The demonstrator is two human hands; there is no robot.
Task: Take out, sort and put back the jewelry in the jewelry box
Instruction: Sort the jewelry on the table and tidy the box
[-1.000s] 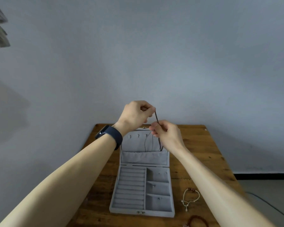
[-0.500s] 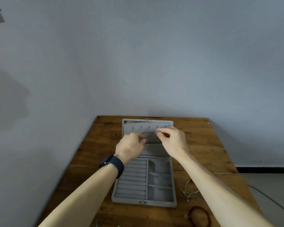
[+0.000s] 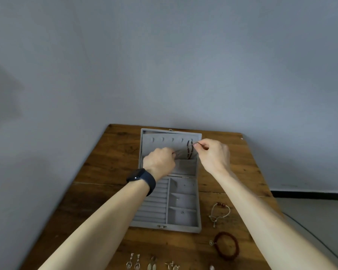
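**Necklace going onto the lid hooks, most pieces not yet put back**

Both hands are up at the open lid of the jewelry box (image 3: pixel 165 191). The left hand (image 3: pixel 160 162) and the right hand (image 3: pixel 213 154) are each closed in a narrow pinch on an end of a thin cord necklace (image 3: pixel 183 151), stretched in the gap between them. Just beyond the right hand's fingertips, a dark beaded necklace (image 3: pixel 189 151) hangs on the lid panel, its lower end dropping toward the lid pocket; whether it is part of the held cord or a separate piece is hard to say, since the strands blur together.

By my reading, the taking out is finished and the putting back has barely begun. The tray below the left wrist looks nearly bare, its ring rolls unfilled and only tiny specks in the small compartments. Below the right forearm, on the wooden table (image 3: pixel 105 172), lie a white cord bracelet (image 3: pixel 220 212) and, nearer the body, a red bead bracelet (image 3: pixel 226 245). Between the forearms at the near edge sit several earrings (image 3: pixel 144 263). All of these remain to be stowed
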